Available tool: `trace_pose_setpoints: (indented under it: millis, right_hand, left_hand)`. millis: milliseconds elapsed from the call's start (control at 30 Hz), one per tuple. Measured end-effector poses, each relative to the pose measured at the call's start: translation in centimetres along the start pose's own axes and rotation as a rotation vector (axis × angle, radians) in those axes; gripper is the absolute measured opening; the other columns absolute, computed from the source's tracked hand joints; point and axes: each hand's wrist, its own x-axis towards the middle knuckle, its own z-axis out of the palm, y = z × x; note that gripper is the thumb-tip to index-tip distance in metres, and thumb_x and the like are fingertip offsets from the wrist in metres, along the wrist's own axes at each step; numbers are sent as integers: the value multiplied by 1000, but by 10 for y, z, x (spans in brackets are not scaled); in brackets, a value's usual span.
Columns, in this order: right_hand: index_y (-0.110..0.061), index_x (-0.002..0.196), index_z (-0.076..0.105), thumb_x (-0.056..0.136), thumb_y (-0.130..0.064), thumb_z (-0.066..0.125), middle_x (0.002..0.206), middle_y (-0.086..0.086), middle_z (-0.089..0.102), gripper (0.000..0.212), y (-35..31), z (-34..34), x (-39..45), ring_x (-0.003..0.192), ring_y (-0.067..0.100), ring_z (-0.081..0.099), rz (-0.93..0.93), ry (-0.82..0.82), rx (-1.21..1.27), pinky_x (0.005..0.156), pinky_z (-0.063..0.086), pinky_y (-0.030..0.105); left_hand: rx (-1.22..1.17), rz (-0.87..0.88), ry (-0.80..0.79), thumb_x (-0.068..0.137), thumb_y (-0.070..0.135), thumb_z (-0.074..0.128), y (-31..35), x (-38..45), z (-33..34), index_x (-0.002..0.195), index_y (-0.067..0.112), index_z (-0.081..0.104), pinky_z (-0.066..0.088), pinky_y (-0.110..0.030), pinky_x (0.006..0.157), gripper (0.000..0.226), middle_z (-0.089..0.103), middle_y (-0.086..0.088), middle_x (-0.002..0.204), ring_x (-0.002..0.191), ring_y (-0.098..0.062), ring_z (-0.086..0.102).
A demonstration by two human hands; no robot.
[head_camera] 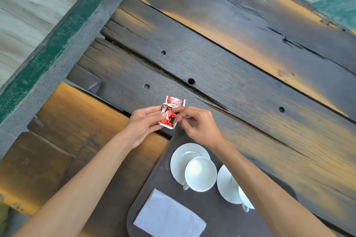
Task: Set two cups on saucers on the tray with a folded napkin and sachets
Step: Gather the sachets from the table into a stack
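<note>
Surface [240, 67]: dark, weathered wooden planks with yellow streaks are running diagonally across the frame, cracked and pierced by small holes.
Tray [217, 215]: a dark tray is lying at the lower centre, its far corner reaching under the hands.
Left cup and saucer: a white cup [200, 173] is sitting on a white saucer [183, 158], toward its near right edge.
Right cup and saucer: a second saucer [227, 186] and cup [245, 199] are being largely covered by the right forearm.
Napkin [169, 217]: a folded white napkin is lying on the tray at the lower centre.
Sachets [170, 113]: red, black and white sachets are being held just above the surface, beyond the tray's far corner.
Left hand [143, 124]: palm is turning inward, thumb and fingers closing on the sachets' left side.
Right hand [200, 124]: fingers are curling, fingertips pinching the sachets' right edge.
Background: a grey and green strip is crossing the upper left.
</note>
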Motion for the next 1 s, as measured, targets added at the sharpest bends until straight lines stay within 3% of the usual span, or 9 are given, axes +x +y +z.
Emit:
trace_pose_setpoints:
  millis: [100,200,300,467,633,700,833,933,1000]
  right_hand:
    - [-15,86,76,84,8,60,114,-1,71,28,3,8,8,89,1,69,73,92,-6,71,47,10]
    - [-22,111,69,92,-20,68,122,-3,60,20,11,12,24,90,11,69,253,103,-163,81,55,32]
    - [-28,130,57,83,-42,78,134,-2,43,54,17,16,37,106,20,63,426,-49,-341,85,55,40]
    - [-28,111,56,74,-36,86,120,-5,39,47,19,24,46,96,16,55,499,3,-300,76,46,32]
    - [-24,91,61,86,-17,78,90,0,65,19,11,20,42,75,16,53,516,30,-15,73,41,30]
    - [-19,93,66,88,-17,77,82,4,67,12,-2,14,34,69,16,53,523,61,167,72,44,32]
    - [-13,98,73,93,-18,72,85,1,72,7,-36,-3,10,75,14,61,487,68,403,68,55,37]
    - [-14,103,75,94,-18,71,91,-2,74,10,-57,-11,-14,79,10,64,444,16,436,64,58,23]
    - [-19,113,73,92,-16,73,94,-3,74,21,-69,-12,-31,71,6,62,427,-6,416,60,55,20]
  left_hand:
    - [-28,20,86,88,8,73,1,-1,-4,124,9,69,61,-31,87,36,77,-12,111,93,-16,75]
    - [-47,24,149,89,5,71,3,-2,-12,127,7,67,60,-31,88,38,76,-12,114,97,-18,74]
    - [-61,27,176,89,6,72,5,-5,-18,125,8,68,60,-28,87,36,77,-10,113,99,-18,75]
    - [-86,26,202,87,8,74,2,-8,-28,112,16,73,61,-22,78,26,79,-6,108,99,-16,75]
    - [-84,32,236,87,9,75,-2,-14,-32,112,19,72,61,-23,79,27,78,-4,110,102,-17,75]
    - [-75,46,254,88,9,74,-1,-19,-30,114,19,72,61,-23,79,28,78,-4,111,103,-17,74]
    - [-55,86,252,89,9,74,4,-37,-22,113,19,72,60,-22,75,26,79,-3,109,103,-17,74]
    - [-17,132,210,90,11,73,8,-58,-10,112,21,73,60,-22,74,24,79,-2,109,103,-17,74]
    - [9,163,166,90,13,73,9,-75,0,113,20,73,60,-22,75,24,78,-2,110,103,-18,74]
